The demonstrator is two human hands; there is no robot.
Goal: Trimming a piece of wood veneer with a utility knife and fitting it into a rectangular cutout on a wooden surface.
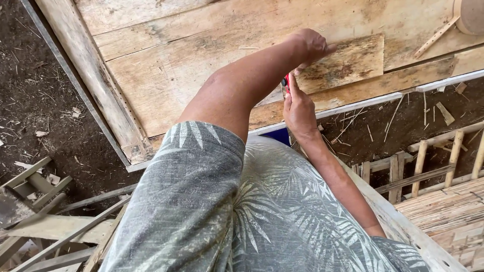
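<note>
The left hand (308,46) presses flat on a small stained board (348,63) lying on the plank worktop (166,75). The right hand (298,108) grips a red tool (287,83) just beside the board's left edge. I think firm downward pressure keeps the board steady. The worktop's front edge is near; the dirt floor (40,100) gives open room at left.
</note>
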